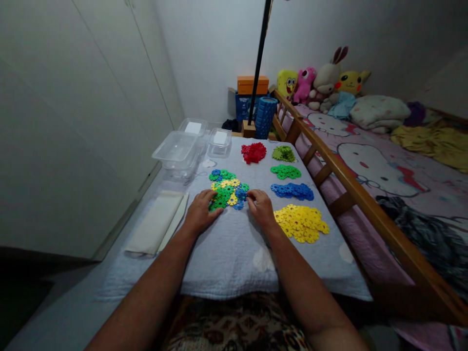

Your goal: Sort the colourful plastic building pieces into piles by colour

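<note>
A mixed heap of green, yellow and blue flower-shaped plastic discs (227, 187) lies in the middle of a light grey quilted cloth (234, 253). My left hand (200, 212) rests at the heap's near left edge, fingers curled onto the green discs. My right hand (259, 206) touches the heap's near right edge, its fingers bent and pinched at a blue disc. To the right lie sorted piles: red (253, 152), olive green (283, 153), bright green (285, 171), blue (292, 191) and yellow (302, 223).
Clear plastic containers (179, 152) and lids (220, 140) stand at the back left. A folded white cloth (156, 223) lies left. A wooden bed rail (351, 190) borders the right, with plush toys (321, 80) behind. A black pole (259, 61) rises at the back.
</note>
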The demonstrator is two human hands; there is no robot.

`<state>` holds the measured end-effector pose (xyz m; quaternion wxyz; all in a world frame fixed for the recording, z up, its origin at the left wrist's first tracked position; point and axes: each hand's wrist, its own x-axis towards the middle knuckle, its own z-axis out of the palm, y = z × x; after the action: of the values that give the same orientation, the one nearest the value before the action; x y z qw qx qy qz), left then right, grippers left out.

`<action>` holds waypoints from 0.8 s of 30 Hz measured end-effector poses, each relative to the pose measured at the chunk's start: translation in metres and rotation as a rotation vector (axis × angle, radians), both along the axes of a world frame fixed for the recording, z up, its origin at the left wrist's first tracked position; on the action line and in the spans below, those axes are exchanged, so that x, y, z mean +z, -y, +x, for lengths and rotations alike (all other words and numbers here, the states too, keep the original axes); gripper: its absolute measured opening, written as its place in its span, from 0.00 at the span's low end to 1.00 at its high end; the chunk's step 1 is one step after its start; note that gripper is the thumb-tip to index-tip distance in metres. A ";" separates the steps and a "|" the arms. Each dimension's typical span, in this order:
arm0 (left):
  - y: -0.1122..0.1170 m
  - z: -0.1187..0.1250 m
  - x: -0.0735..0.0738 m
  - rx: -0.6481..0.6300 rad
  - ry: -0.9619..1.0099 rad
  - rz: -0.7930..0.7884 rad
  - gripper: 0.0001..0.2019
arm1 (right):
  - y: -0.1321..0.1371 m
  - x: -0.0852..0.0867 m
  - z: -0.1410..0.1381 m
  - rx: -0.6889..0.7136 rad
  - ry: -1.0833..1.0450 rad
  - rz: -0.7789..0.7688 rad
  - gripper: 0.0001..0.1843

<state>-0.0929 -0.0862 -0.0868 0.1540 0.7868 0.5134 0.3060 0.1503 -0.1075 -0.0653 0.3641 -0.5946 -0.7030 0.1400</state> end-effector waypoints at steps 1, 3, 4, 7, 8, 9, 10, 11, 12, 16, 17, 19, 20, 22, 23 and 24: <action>0.000 0.000 0.000 0.002 -0.003 -0.001 0.24 | -0.001 0.003 0.008 -0.050 -0.025 0.015 0.09; 0.000 0.000 0.000 0.002 -0.012 0.000 0.24 | -0.004 0.011 0.029 -0.189 -0.072 0.044 0.11; 0.000 0.000 0.000 0.001 -0.016 0.002 0.23 | -0.005 0.015 0.042 -0.266 -0.088 0.047 0.12; -0.001 -0.001 -0.001 -0.002 -0.018 0.008 0.23 | -0.010 0.025 0.083 -0.454 -0.071 -0.024 0.13; -0.001 -0.001 -0.001 -0.003 -0.018 0.009 0.22 | -0.012 0.027 0.096 -0.493 -0.047 -0.058 0.12; -0.001 -0.001 -0.002 -0.003 -0.017 0.011 0.22 | -0.013 0.029 0.108 -0.525 -0.023 -0.080 0.10; -0.001 -0.002 -0.002 -0.003 -0.017 0.012 0.22 | -0.014 0.030 0.119 -0.549 -0.005 -0.093 0.09; -0.001 -0.002 -0.003 -0.001 -0.017 0.013 0.21 | -0.015 0.030 0.129 -0.574 0.013 -0.098 0.08; -0.001 -0.001 -0.003 0.002 -0.017 0.014 0.21 | -0.017 0.029 0.137 -0.597 0.028 -0.100 0.07; -0.002 -0.001 -0.005 0.011 -0.011 0.018 0.20 | -0.021 0.020 0.155 -0.652 0.071 -0.076 0.05; -0.002 -0.001 -0.005 0.013 -0.009 0.020 0.20 | -0.023 0.018 0.157 -0.654 0.077 -0.068 0.05; -0.002 -0.001 -0.005 0.015 -0.005 0.022 0.20 | -0.025 0.015 0.159 -0.660 0.086 -0.072 0.05; -0.002 -0.001 -0.005 0.015 -0.003 0.022 0.20 | -0.026 0.015 0.160 -0.669 0.091 -0.085 0.05; -0.002 -0.002 -0.005 0.016 0.001 0.017 0.20 | -0.026 0.017 0.160 -0.682 0.102 -0.112 0.07; -0.002 -0.002 -0.005 0.017 0.004 0.015 0.21 | -0.025 0.018 0.159 -0.686 0.106 -0.118 0.08; -0.002 -0.001 -0.004 0.019 0.009 0.012 0.21 | -0.024 0.021 0.159 -0.687 0.109 -0.119 0.09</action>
<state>-0.0944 -0.0847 -0.0909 0.1484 0.7816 0.5182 0.3140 0.3090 -0.0831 -0.0446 0.3165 -0.8232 -0.4710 0.0184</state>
